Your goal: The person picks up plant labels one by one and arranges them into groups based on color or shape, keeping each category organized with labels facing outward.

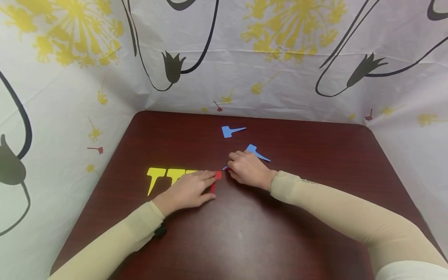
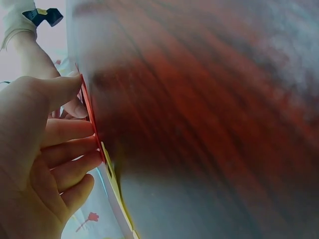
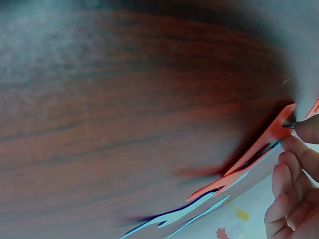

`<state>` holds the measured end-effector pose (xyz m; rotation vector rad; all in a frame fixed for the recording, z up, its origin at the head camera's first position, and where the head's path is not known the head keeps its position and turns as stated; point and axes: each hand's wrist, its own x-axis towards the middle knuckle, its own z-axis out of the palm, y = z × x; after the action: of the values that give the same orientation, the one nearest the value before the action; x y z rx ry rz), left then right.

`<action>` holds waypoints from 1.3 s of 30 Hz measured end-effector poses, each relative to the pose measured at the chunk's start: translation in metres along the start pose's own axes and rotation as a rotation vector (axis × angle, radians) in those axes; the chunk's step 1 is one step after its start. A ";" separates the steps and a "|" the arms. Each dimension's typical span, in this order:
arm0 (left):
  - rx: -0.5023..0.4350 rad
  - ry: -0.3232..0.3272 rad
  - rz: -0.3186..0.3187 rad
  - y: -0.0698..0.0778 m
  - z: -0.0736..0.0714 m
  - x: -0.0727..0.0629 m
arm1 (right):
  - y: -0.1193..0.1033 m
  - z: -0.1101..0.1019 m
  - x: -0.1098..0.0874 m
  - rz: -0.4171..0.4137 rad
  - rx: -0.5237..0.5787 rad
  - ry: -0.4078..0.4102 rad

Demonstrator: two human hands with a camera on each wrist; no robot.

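Note:
My left hand (image 1: 187, 190) lies over the row of T-shaped plant labels, its fingertips pressing on a red plant label (image 1: 218, 175) at the row's right end. The thumb touches near that label's stem. Three yellow plant labels (image 1: 156, 172) stand side by side to its left, the last one partly covered by the fingers. Just to the right, my right hand (image 1: 250, 167) pinches another red plant label (image 3: 264, 141) between thumb and forefinger, low over the table. In the head view this label is mostly hidden by the hand. A blue plant label (image 1: 252, 148) lies just beyond the knuckles.
Another blue plant label (image 1: 227, 132) lies farther back on the dark red-brown table (image 1: 238, 241). Patterned white cloth (image 1: 224, 70) hangs behind the table and along both sides.

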<state>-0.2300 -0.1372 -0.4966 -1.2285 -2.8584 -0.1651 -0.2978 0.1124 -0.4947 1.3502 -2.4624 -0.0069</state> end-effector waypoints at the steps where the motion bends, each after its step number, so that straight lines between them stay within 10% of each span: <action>1: 0.003 0.000 -0.001 0.000 0.000 0.000 | 0.000 0.000 0.001 -0.005 0.002 0.000; 39: 0.011 -0.041 0.014 -0.004 -0.004 0.002 | 0.019 -0.062 -0.013 0.188 0.353 0.073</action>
<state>-0.2346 -0.1385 -0.4931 -1.2640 -2.8804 -0.1250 -0.2887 0.1430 -0.4364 1.2131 -2.6013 0.5347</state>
